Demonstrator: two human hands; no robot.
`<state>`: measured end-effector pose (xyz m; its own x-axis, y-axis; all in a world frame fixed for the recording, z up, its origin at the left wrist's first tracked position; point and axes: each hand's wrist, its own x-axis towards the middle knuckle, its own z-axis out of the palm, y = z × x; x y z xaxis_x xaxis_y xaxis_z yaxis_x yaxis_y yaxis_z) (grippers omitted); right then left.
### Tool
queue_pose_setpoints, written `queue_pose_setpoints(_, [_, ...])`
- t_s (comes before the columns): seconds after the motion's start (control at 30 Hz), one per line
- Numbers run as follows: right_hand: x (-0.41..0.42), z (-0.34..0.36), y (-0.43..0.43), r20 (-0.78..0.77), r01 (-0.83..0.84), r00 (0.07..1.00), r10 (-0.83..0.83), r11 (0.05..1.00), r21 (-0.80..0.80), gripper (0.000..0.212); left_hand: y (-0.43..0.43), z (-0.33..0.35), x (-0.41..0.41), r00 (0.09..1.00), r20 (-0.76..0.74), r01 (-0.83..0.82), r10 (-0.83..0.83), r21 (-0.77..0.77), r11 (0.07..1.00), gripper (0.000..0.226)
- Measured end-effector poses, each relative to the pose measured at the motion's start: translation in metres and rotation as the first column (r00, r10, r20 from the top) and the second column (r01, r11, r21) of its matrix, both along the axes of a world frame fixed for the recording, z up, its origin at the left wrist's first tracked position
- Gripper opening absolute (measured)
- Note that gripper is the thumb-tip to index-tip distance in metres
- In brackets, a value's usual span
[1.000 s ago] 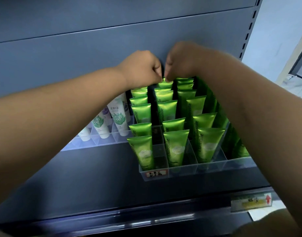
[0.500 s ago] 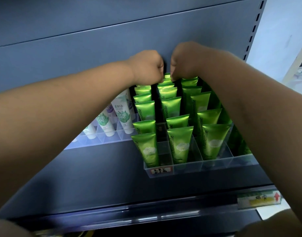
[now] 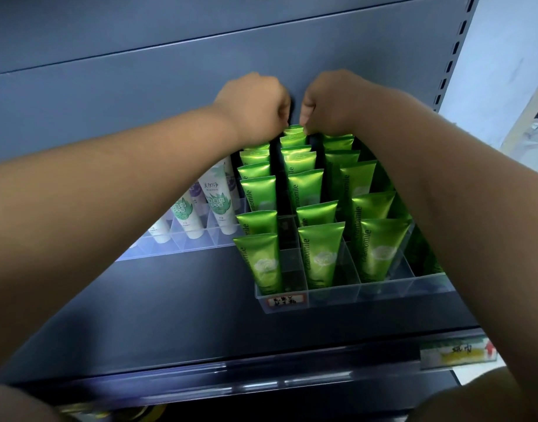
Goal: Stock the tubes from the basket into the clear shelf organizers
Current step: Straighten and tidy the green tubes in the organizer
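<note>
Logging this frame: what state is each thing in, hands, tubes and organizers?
left hand: fingers curled, pinching the rear green tube's top edge.
right hand: same pinch from the other side.
rear green tube: upright, back of the middle column.
other green tubes: upright in columns, crimped ends up.
clear organizer: on the shelf, nearly full.
white tubes: upright in the left organizer.
</note>
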<state>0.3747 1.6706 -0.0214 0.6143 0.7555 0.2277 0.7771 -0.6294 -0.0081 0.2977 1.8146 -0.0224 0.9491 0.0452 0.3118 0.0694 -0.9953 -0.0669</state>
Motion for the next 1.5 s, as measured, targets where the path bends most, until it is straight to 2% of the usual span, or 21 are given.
queue_pose_setpoints(0.1, [0.0,0.001,0.001,0.021,-0.016,1.0,0.016,1.0,-0.016,0.021,-0.002,-0.003,0.004,0.999,-0.008,-0.037,0.038,0.093,0.995,0.017])
queue_pose_setpoints(0.37, [-0.007,0.001,0.007,0.028,-0.027,0.999,0.03,0.996,-0.087,0.026,-0.006,-0.006,0.006,0.998,0.005,-0.07,0.07,0.144,0.987,0.007])
queue_pose_setpoints(0.53, [-0.01,0.003,0.008,-0.008,-0.025,1.0,0.025,0.998,-0.055,0.026,-0.009,-0.007,0.006,0.995,-0.003,-0.099,0.1,0.074,0.992,0.007])
queue_pose_setpoints(0.67, [-0.013,0.005,0.006,-0.093,-0.049,0.995,0.045,0.998,-0.047,0.027,-0.012,-0.007,0.007,0.992,0.031,-0.12,0.12,0.004,0.993,0.01])
queue_pose_setpoints(0.87, [-0.014,0.007,0.002,-0.141,-0.065,0.988,0.064,0.998,-0.002,0.021,-0.014,-0.005,0.005,0.993,0.022,-0.114,0.114,-0.005,0.993,0.006])
queue_pose_setpoints(1.0, [-0.013,0.008,0.001,-0.125,-0.058,0.99,0.062,0.998,0.028,0.022,-0.013,-0.003,0.003,0.995,0.017,-0.103,0.103,0.011,0.995,0.006])
queue_pose_setpoints(1.17, [-0.008,0.003,0.003,-0.104,-0.059,0.993,0.059,0.998,0.003,0.019,-0.011,-0.005,0.003,0.993,0.027,-0.118,0.117,0.035,0.992,0.023])
queue_pose_setpoints(1.27, [-0.005,-0.001,0.006,-0.058,-0.077,0.995,0.076,0.997,-0.029,0.017,-0.013,-0.006,0.003,0.992,0.036,-0.119,0.119,0.014,0.993,0.025])
queue_pose_setpoints(1.4, [-0.002,-0.001,0.008,-0.027,-0.095,0.995,0.094,0.994,-0.053,0.017,-0.01,-0.005,0.001,0.994,0.045,-0.099,0.103,-0.098,0.99,0.011])
queue_pose_setpoints(1.5, [0.0,-0.001,0.009,-0.006,-0.093,0.996,0.093,0.993,-0.076,0.016,-0.006,-0.003,-0.001,0.996,0.033,-0.079,0.085,-0.167,0.983,0.013])
